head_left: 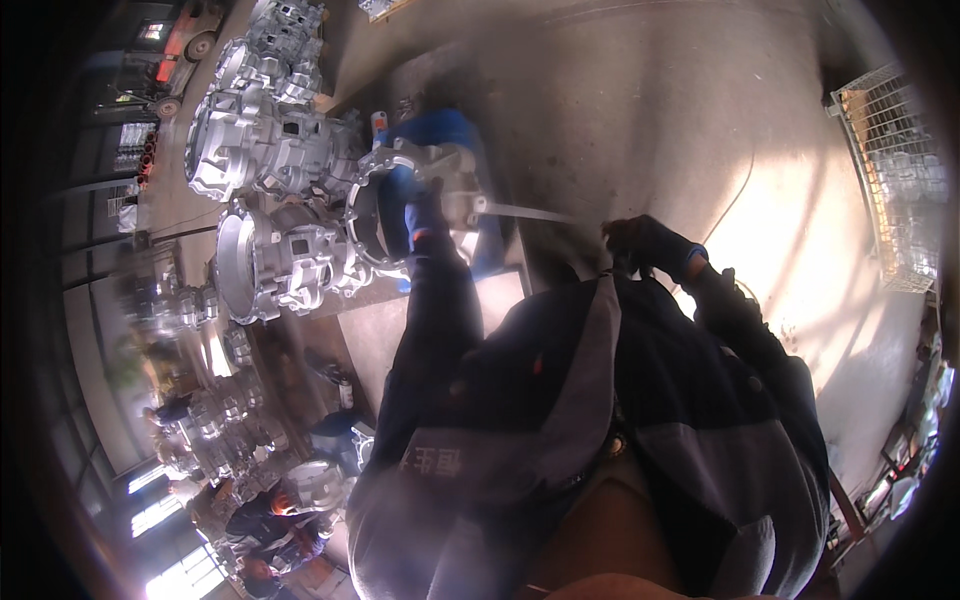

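Note:
A silvery cast-metal housing [455, 165], shaped like a gearbox casing with a wide round opening, sits in front of me on a blue support [487, 245]. My left hand [424, 208], in a blue glove, grips the housing beside its opening; some fingers are hidden. To the right, my right hand [645, 245], in a dark blue glove, has its fingers curled. A thin, pale, flat bar, perhaps a file [528, 212], runs from the housing's right side toward this hand. Blur and shadow hide where bar and fingers meet.
Rows of similar castings [270, 140] stand at the left. A small orange-and-white container [378, 124] is behind the housing. A wire cage [890, 170] stands at far right, a red vehicle [185, 50] at far upper left. Another person [275, 530] is at lower left.

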Available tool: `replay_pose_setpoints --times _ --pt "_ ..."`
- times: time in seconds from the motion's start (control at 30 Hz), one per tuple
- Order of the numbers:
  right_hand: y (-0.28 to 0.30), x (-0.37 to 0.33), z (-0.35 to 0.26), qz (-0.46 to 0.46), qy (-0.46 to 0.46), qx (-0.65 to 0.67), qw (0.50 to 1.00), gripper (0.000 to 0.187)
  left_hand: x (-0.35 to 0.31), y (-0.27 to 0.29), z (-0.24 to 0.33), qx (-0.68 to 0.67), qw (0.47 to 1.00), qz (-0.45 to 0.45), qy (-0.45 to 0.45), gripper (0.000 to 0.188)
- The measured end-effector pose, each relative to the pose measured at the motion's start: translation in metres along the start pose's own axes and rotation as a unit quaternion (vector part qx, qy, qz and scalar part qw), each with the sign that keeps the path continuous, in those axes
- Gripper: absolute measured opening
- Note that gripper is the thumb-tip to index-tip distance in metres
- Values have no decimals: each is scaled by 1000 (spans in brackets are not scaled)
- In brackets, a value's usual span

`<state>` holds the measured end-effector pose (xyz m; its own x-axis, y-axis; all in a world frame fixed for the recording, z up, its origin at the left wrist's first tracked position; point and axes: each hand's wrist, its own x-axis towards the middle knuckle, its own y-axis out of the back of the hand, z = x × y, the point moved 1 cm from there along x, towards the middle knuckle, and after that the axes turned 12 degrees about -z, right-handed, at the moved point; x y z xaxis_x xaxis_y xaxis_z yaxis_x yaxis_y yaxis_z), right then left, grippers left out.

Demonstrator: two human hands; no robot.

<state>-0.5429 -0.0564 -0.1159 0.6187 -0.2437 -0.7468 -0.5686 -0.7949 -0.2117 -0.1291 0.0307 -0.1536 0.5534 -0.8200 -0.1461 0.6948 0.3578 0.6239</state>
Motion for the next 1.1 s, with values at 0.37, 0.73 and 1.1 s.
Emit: replay_pose_setpoints --times 0.37,0.73,1.1 --pt "-25 54 12 -70 182 -155 968 21 -74 47 -1 286 944 -147 72 47" --pt "-15 74 29 -77 159 -180 968 18 -82 41 17 293 942 -138 87 48" --pt "-5 45 -22 -153 81 -79 982 21 -84 42 4 196 968 -133 86 47"
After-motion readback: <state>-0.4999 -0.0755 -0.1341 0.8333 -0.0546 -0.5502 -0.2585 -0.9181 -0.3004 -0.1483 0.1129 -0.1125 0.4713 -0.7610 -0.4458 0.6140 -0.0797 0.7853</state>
